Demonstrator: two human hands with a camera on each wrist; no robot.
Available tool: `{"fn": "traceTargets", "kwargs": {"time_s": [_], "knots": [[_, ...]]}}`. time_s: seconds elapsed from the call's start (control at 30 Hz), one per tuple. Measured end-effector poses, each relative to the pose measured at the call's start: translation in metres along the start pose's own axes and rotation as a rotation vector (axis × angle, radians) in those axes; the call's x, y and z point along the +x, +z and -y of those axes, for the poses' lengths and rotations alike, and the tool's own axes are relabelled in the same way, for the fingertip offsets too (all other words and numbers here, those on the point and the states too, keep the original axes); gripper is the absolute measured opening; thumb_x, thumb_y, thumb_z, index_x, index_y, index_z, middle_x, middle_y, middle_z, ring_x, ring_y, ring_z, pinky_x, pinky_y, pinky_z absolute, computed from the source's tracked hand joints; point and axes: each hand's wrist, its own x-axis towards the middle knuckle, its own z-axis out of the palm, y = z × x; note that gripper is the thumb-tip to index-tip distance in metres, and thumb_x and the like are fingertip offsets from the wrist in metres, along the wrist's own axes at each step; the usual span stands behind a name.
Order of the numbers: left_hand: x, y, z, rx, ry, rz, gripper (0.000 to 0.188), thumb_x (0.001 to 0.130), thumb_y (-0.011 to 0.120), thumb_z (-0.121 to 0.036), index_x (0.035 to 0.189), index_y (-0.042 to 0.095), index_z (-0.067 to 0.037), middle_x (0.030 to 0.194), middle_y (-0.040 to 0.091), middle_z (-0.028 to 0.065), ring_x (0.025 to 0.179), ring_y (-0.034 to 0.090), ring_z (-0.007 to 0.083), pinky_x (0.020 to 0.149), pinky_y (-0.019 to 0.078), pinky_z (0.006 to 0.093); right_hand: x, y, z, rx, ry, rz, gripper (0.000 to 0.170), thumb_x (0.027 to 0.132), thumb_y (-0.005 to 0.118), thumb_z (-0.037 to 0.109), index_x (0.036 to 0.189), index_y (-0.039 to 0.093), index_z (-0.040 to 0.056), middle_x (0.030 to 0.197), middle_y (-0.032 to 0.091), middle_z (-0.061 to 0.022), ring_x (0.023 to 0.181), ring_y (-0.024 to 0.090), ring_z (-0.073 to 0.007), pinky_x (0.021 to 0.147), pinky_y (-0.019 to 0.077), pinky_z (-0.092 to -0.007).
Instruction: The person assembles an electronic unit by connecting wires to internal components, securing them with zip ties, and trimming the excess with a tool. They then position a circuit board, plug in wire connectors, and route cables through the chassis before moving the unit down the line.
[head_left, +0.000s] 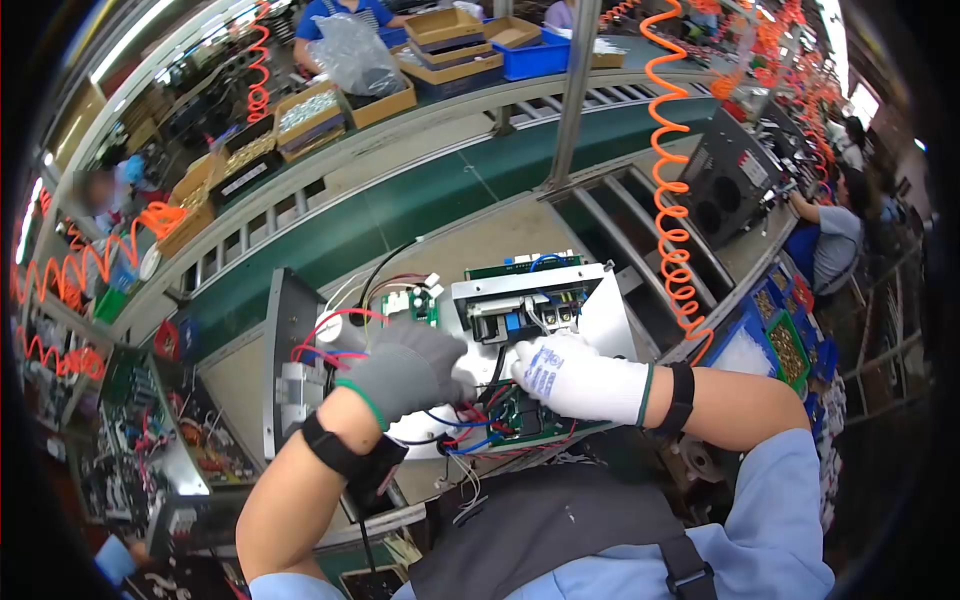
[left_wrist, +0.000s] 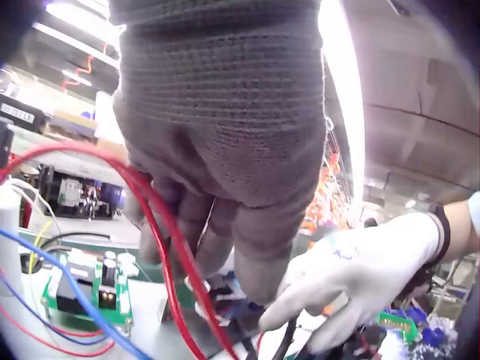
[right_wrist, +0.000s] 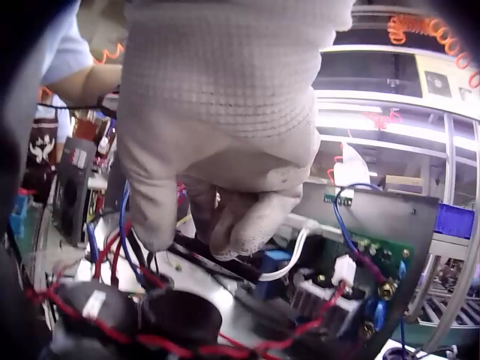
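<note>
The left hand (head_left: 408, 368), in a grey glove, reaches over the wired left part of an open metal unit (head_left: 612, 325), its fingers bent downward. Red wires (left_wrist: 169, 225) cross in front of those fingers in the left wrist view; whether their tips hold anything is hidden. The white-gloved right hand (head_left: 585, 380) is close beside it, over the middle of the unit. Its thumb and fingers (right_wrist: 244, 225) curl in and pinch a black cable (left_wrist: 286, 341). Below the hands lie a green circuit board (head_left: 530, 418) and, in the right wrist view, black round parts (right_wrist: 180, 319).
A grey metal panel (head_left: 283, 350) stands upright at the unit's left. Orange coiled hoses (head_left: 672, 210) hang at the right. Beyond the green conveyor edge (head_left: 400, 215) are cardboard boxes (head_left: 310, 118) and a blue bin (head_left: 533, 60). Small-parts bins (head_left: 786, 350) stand at the right.
</note>
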Motion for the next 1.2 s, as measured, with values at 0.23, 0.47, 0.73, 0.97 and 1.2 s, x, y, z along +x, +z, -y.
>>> {"fn": "traceTargets", "kwargs": {"time_s": [0.23,0.47,0.73,0.97,1.2], "knots": [[0.014,0.017,0.019,-0.038,0.188,0.224,0.059,0.086,0.049,-0.064,0.084,0.072,-0.009,0.08,0.068,0.0145,0.078,0.067,0.0328,0.07,0.0515,0.0435,0.011,-0.007,0.021,-0.065,0.178,-0.041,0.019,0.081,0.064,0.02,0.09,0.062,0.0025,0.085,0.062,-0.0129,0.07,0.066,-0.0297,0.059,0.0522,-0.0376],[-0.039,0.009,0.017,-0.561,0.027,-0.053,0.03,0.093,0.052,-0.036,0.092,0.071,-0.011,0.078,0.066,0.0146,0.075,0.064,0.0357,0.068,0.0497,0.0442,0.056,0.033,0.005,-0.055,-0.273,0.146,0.014,0.077,0.061,0.011,0.09,0.063,0.0074,0.086,0.064,-0.0109,0.074,0.067,-0.0254,0.058,0.0529,-0.0397],[-0.113,0.063,-0.057,-0.674,-0.413,-0.597,0.014,0.077,0.073,-0.015,0.089,0.07,-0.007,0.076,0.064,0.0101,0.064,0.062,0.0275,0.058,0.0479,0.0372,0.057,0.015,-0.012,0.218,-0.29,0.129,0.031,0.087,0.06,0.032,0.094,0.059,0.0016,0.086,0.063,-0.0165,0.079,0.067,-0.0328,0.067,0.0537,-0.0449],[-0.047,0.148,-0.058,-0.553,-0.452,-0.398,0.017,0.083,0.068,-0.021,0.097,0.07,-0.011,0.091,0.066,0.0074,0.077,0.066,0.0285,0.065,0.0518,0.0376,0.061,0.01,-0.01,0.115,-0.251,0.195,0.035,0.088,0.06,0.034,0.103,0.058,0.0033,0.093,0.063,-0.0159,0.086,0.066,-0.0325,0.071,0.0536,-0.0438],[-0.059,0.156,-0.059,-0.932,-0.323,-0.567,0.015,0.092,0.058,-0.014,0.098,0.061,0.0,0.077,0.063,0.0168,0.07,0.063,0.0314,0.065,0.0495,0.0372,0.055,0.011,-0.006,0.02,-0.208,0.218,0.034,0.084,0.066,0.03,0.106,0.06,0.0054,0.089,0.064,-0.0121,0.085,0.067,-0.0297,0.073,0.0527,-0.0426]]}}
